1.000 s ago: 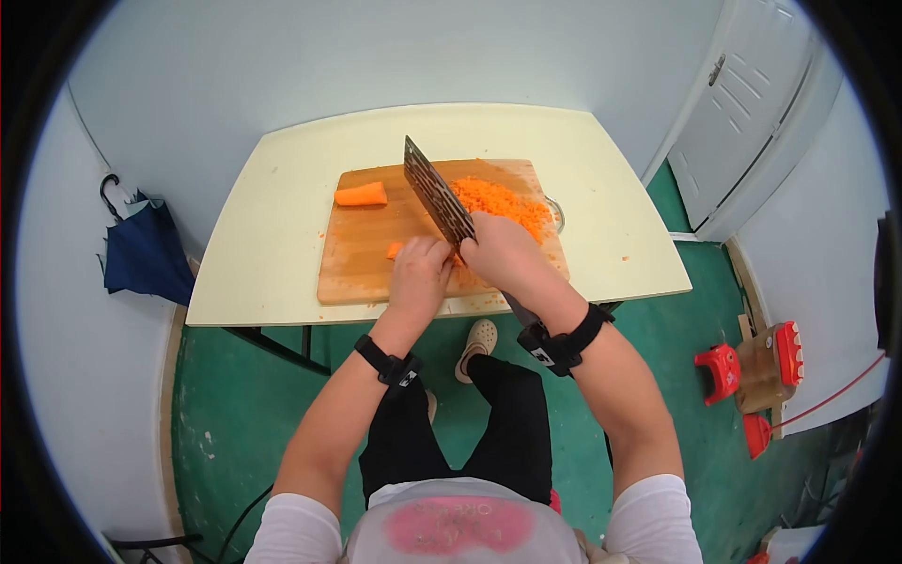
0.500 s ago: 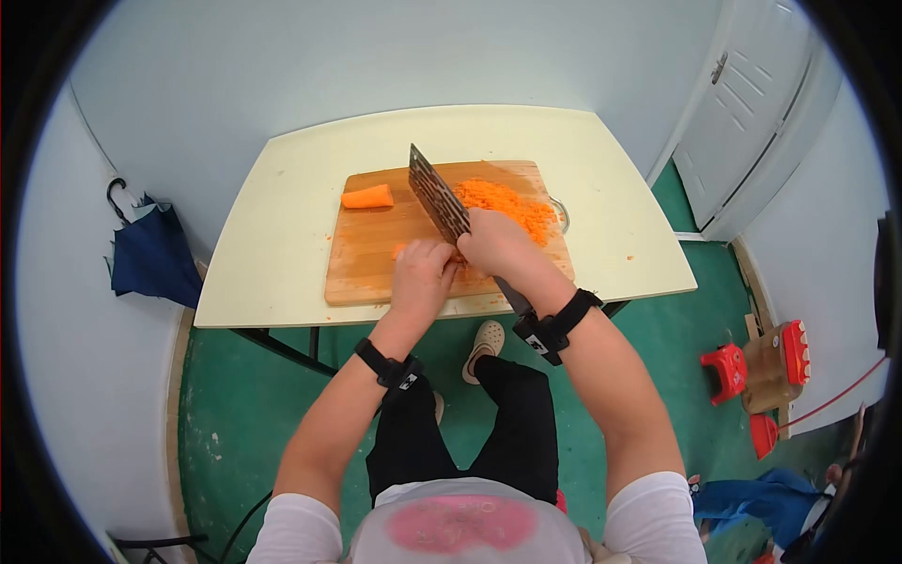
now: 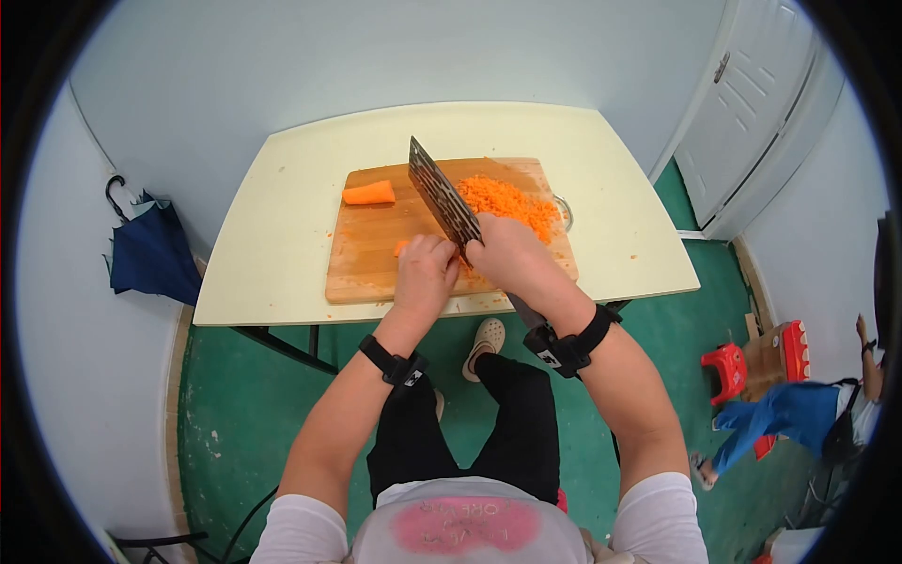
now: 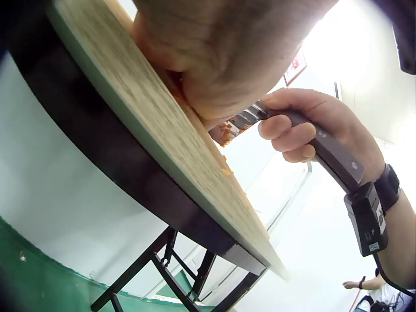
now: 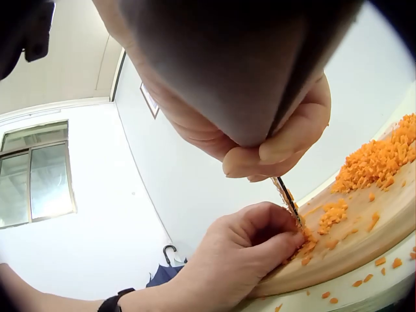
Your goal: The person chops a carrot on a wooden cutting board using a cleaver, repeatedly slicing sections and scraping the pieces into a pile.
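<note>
The right hand (image 3: 510,254) grips a cleaver (image 3: 440,193) by its dark handle, the fingers curled round it in the left wrist view. Its blade stands on edge over the wooden cutting board (image 3: 362,268). Just left of the blade, the left hand (image 3: 426,275) holds down a carrot piece (image 3: 401,247) with bent fingers, mostly covering it. In the right wrist view the left fingertips are close beside the blade (image 5: 289,200). Chopped carrot (image 3: 507,202) lies heaped at the board's right, and a thick carrot length (image 3: 369,193) rests at its upper left.
The board lies on a pale table (image 3: 272,235), with carrot bits scattered near its front edge. A blue umbrella (image 3: 155,254) leans at the left wall. On the floor at right are a red stool (image 3: 724,371) and another person in blue trousers (image 3: 785,411).
The right hand and cleaver have shifted slightly within the same spot, while the left hand stays on the carrot piece. The other person has come into view at the right.
</note>
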{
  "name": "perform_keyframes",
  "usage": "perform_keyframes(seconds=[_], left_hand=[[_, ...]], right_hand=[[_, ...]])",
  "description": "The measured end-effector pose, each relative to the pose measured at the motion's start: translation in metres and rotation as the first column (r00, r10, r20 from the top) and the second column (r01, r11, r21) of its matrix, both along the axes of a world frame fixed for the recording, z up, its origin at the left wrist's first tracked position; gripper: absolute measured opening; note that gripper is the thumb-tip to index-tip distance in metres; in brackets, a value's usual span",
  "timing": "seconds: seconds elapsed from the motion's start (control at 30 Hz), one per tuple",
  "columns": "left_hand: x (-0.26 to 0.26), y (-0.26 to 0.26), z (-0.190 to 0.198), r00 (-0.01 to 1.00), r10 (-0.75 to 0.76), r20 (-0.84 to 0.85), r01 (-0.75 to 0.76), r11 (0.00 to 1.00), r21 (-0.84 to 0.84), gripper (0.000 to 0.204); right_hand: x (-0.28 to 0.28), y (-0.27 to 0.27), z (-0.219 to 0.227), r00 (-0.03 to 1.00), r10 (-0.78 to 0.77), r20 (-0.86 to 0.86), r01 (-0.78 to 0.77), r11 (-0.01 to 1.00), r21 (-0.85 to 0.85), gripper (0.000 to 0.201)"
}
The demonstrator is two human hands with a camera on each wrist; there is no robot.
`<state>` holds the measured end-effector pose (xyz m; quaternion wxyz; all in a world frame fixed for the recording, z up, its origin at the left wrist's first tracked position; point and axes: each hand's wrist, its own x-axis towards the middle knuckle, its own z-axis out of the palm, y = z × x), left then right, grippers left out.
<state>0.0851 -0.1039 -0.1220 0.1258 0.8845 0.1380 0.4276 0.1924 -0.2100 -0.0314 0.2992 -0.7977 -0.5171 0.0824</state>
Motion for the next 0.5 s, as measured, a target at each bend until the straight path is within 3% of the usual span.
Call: perform_keyframes(seconds=[0.27,0.33,0.5], left_hand=[[0.0,0.004,0.003,0.999,-0.032,-0.011,0.033,0.999,0.013,0.011],[-0.002,0.008,0.002,0.996,-0.092,-0.012,0.092,0.996,0.015,0.012],[-0.003,0.006,-0.001,0.996,-0.081,-0.021,0.081,0.997,-0.002,0.014]], right_hand=[[0.001,0.022,0.006,0.995,-0.052,-0.088,0.042,0.993,-0.112,0.02],[0.001,0.021,0.003,0.994,-0.048,-0.098,0.038,0.995,-0.095,0.02],[-0.006,0.008,-0.001,0.993,-0.066,-0.103,0.058,0.996,-0.074,0.021]])
